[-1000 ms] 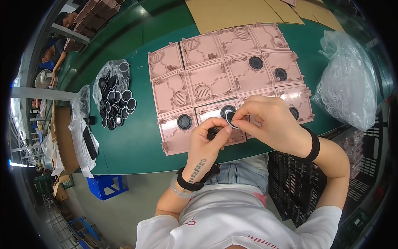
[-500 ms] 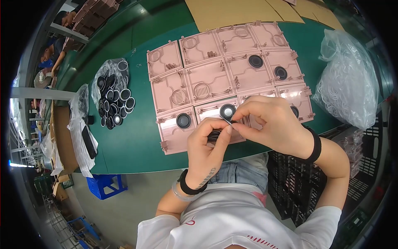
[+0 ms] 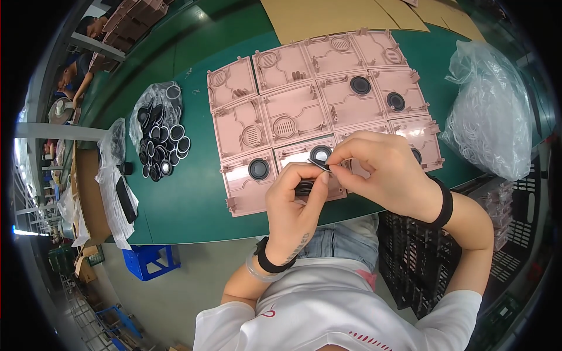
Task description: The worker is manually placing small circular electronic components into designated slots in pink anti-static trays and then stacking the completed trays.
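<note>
My left hand [image 3: 295, 196] and my right hand [image 3: 389, 178] meet over the near row of pink plastic panels [image 3: 237, 193]. Between their fingertips they pinch a thin black small round speaker [image 3: 319, 166] with a pale edge, tilted nearly edge-on. More black round pieces [image 3: 303, 188] are tucked in the curled fingers of my left hand, partly hidden. Just beyond the fingertips, another speaker [image 3: 320, 153] lies on a panel. A black speaker [image 3: 259, 169] sits on the panel to the left, and others [image 3: 360, 85] sit on panels farther right. Several panels show bare round grilles [image 3: 285, 127].
Left on the green table [image 3: 175, 216] lies a pile of speakers [image 3: 163, 143], spilling from a clear bag. A large clear bag of white rings [image 3: 492, 117] stands at the right. Cardboard sheets [image 3: 333, 20] lie at the back; a blue stool [image 3: 149, 261] stands below the table's left edge.
The pinched speaker has tilted slightly, and my right fingertips have shifted a little along its edge. Both hands stay over the same panel.
</note>
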{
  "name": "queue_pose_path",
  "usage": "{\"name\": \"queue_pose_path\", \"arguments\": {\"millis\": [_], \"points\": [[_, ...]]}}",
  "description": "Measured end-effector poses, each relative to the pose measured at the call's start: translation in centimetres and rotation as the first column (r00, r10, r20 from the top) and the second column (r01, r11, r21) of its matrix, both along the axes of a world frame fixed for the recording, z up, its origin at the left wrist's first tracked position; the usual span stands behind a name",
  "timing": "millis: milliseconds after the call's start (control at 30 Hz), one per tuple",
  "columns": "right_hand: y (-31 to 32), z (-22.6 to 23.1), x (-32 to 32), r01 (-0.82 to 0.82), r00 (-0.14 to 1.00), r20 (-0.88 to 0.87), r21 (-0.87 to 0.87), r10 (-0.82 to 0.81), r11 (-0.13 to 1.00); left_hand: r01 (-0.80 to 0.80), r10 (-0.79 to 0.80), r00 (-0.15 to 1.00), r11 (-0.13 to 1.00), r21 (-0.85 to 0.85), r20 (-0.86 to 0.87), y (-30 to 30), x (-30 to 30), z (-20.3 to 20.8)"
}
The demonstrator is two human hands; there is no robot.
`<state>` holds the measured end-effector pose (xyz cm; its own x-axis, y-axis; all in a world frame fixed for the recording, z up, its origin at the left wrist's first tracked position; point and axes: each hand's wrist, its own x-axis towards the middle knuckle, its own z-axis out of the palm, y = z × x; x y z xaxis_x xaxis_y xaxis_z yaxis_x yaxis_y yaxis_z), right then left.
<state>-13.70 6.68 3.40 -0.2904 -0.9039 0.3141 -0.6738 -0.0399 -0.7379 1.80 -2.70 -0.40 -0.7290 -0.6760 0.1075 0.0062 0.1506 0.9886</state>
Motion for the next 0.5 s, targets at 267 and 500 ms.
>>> {"name": "queue_pose_path", "arguments": {"millis": [267, 500], "points": [[-0.1, 0.0, 0.6, 0.006, 0.998, -0.067, -0.033, -0.008, 0.999, -0.043, 0.042, 0.999, 0.992, -0.122, -0.005, 0.1, -0.2, 0.2], [0.1, 0.3, 0.9, 0.015, 0.981, -0.191, -0.051, -0.025, 0.999, -0.028, 0.025, 1.0, 0.975, -0.221, -0.015, -0.2, -0.2, 0.2]]}}
